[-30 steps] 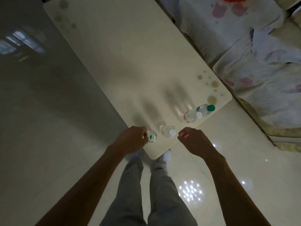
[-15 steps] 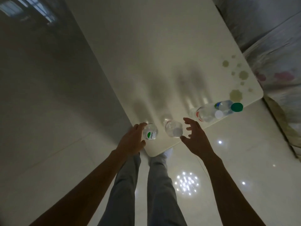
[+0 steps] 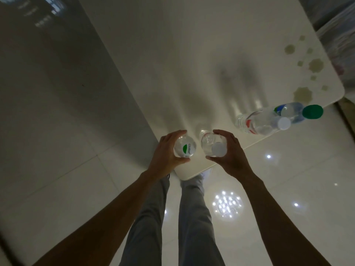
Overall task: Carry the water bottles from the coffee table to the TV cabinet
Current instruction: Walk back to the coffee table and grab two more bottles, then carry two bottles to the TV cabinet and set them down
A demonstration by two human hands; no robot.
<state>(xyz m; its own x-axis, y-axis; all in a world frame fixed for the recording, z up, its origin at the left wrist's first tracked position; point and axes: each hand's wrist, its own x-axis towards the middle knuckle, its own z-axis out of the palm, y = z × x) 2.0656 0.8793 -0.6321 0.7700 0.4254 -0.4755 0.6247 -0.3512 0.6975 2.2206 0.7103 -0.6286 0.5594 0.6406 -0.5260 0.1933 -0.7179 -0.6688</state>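
Left hand (image 3: pixel 165 152) curled round a green-labelled bottle (image 3: pixel 184 146); right hand (image 3: pixel 230 152) curled round a white-capped bottle (image 3: pixel 213 145) just beside it, at the near corner of the coffee table (image 3: pixel 172 54). Unclear whether lifted yet. Farther right, near the edge, two more bottles (image 3: pixel 269 120), touching. Likely risks: smooth plastic slipping from a one-handed grip; a passing arm knocking the edge pair onto the glossy floor (image 3: pixel 57 169).

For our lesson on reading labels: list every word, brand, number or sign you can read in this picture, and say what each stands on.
Nothing reads for certain.
Green-marked bottle, in the left hand: one small word beside the green mark, too blurred to quote.
Clear bottle, in the right hand: no print shows.
Red-marked bottle: letters too blurred.
Green-capped bottle: blue-green label, letters too blurred.
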